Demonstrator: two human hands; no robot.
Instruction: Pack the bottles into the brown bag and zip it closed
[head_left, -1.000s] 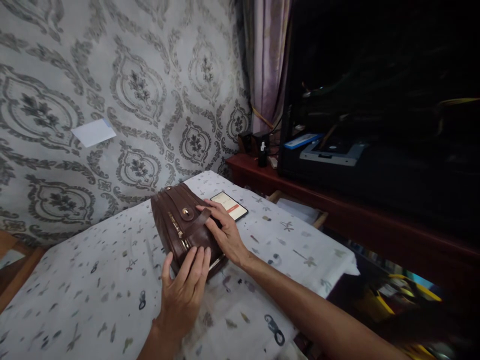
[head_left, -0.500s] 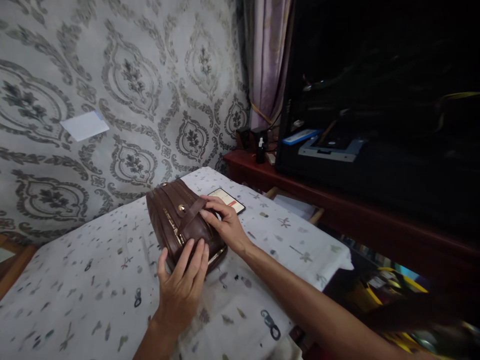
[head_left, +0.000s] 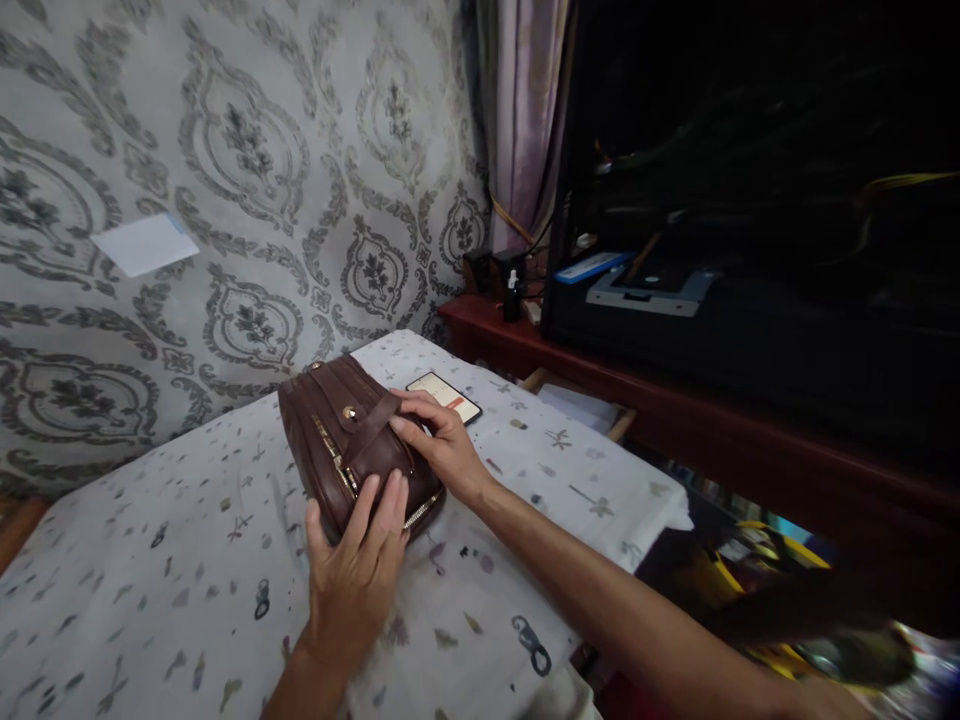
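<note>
A brown leather bag [head_left: 322, 420] with gold zips and a gold stud lies on the patterned white cloth [head_left: 217, 530]. My left hand [head_left: 356, 560] rests on the near end of the bag with its fingers spread. My right hand [head_left: 439, 440] is closed on the bag's strap [head_left: 373, 430] at its right side, thumb on top. Behind my right hand lies a phone [head_left: 457, 402] with a lit screen.
A red-brown cabinet [head_left: 495, 325] with a dark screen [head_left: 750, 330] stands along the right, a small dropper bottle [head_left: 512, 298] on it. Below is an open drawer [head_left: 577, 405]. Yellow-edged containers [head_left: 720, 575] sit lower right. Patterned wallpaper [head_left: 247, 150] rises behind the cloth.
The whole view has shifted slightly, so the bag, phone and cabinet appear a little further left. Both hands keep nearly the same places on the bag.
</note>
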